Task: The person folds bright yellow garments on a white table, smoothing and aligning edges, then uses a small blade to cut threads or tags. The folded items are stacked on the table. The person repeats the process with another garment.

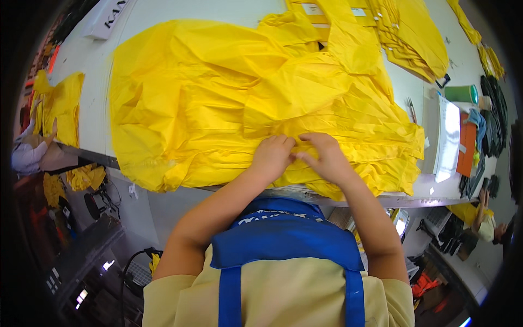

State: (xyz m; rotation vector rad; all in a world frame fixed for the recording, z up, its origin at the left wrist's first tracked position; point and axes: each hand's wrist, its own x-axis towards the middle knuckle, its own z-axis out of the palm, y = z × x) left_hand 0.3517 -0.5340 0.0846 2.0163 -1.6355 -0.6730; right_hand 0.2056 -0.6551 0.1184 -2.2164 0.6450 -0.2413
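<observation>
A large yellow garment [212, 98] of thin, creased fabric lies spread over the table in front of me, with its near edge at the table's front. My left hand [274, 155] rests near its middle, fingers curled down and closed on a fold; its thumb is mostly hidden. Close beside it on the right, my right hand [327, 157] is over the same folded strip, its thumb and forefinger apart and pointing at my left fingertips. Between these two fingers I see nothing held. Whether the right hand's other fingers press on the cloth I cannot tell.
Stacked yellow garments [412, 41] lie at the far right. Tweezers [411, 109], a green thread cone [461, 94], white sheets [447, 139] and an orange folder [466, 145] are to the right. A white box [104, 20] stands far left. Co-workers [30, 153] appear at both sides.
</observation>
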